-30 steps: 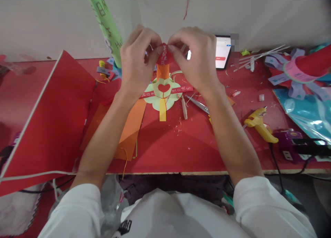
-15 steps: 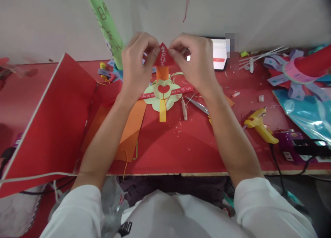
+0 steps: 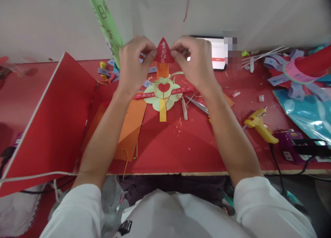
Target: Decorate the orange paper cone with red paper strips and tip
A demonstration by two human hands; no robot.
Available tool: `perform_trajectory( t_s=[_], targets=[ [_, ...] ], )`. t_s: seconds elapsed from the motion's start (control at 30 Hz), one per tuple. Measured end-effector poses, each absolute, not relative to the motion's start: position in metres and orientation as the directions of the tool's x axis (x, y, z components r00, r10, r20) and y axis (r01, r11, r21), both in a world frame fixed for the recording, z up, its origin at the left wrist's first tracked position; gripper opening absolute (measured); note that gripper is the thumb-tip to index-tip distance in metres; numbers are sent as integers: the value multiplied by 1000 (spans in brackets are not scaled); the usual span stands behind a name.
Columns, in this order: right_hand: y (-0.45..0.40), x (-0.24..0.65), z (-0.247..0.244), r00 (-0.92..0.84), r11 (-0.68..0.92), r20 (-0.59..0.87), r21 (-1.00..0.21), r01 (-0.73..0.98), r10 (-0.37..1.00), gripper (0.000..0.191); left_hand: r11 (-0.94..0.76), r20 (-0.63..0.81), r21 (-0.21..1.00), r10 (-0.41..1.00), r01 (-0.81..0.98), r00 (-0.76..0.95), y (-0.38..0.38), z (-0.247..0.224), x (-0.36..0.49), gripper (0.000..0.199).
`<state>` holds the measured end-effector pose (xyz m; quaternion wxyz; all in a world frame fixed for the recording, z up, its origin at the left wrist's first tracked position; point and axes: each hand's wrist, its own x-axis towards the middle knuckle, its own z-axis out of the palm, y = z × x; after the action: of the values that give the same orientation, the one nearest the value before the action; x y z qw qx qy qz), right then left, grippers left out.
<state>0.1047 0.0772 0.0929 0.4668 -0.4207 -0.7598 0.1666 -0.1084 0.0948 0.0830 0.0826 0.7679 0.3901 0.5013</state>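
Observation:
Between my two hands is a red paper triangle (image 3: 163, 52) with white handwriting, its tip pointing away from me. My left hand (image 3: 137, 60) pinches its left edge between thumb and fingertips. On the opposite edge, my right hand (image 3: 192, 60) has thumb and forefinger pressed together. An orange paper strip (image 3: 162, 71) runs from the triangle's base down to a pale green paper flower (image 3: 157, 105) with a red heart (image 3: 164, 87) at its centre. Red lettered strips (image 3: 144, 95) stick out to both sides of the flower. A yellow paper tab (image 3: 162, 114) hangs below it.
Orange paper sheets (image 3: 130, 127) lie left of the flower, near a standing red board (image 3: 49, 127). Scissors (image 3: 199, 105) lie partly under my right forearm. A yellow glue gun (image 3: 261, 125) and purple power block (image 3: 294, 145) are at right. Behind are a lit tablet (image 3: 217, 53) and green tube (image 3: 106, 24).
My left hand has shifted slightly left and down, and my right hand slightly down. More of the red triangle and its writing shows between my fingers. The flower has stayed in place.

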Motion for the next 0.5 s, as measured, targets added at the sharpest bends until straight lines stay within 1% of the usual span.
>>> perform_trajectory(
  t_s=[0.07, 0.27, 0.37, 0.5],
  targets=[
    [78, 105, 93, -214, 583, 563, -635, 506, 798, 14, -684, 704, 505, 679, 527, 206, 98, 82, -111, 10],
    [77, 109, 97, -205, 565, 558, -608, 559, 804, 15, -672, 706, 465, 675, 577, 217, 102, 83, -117, 10],
    [73, 110, 99, -205, 578, 569, -616, 535, 796, 16, -671, 700, 465, 678, 577, 224, 102, 82, -117, 11],
    [72, 106, 97, -236, 617, 580, -646, 450, 780, 11, -689, 697, 467, 673, 554, 248, 102, 79, -112, 6]
  ],
)
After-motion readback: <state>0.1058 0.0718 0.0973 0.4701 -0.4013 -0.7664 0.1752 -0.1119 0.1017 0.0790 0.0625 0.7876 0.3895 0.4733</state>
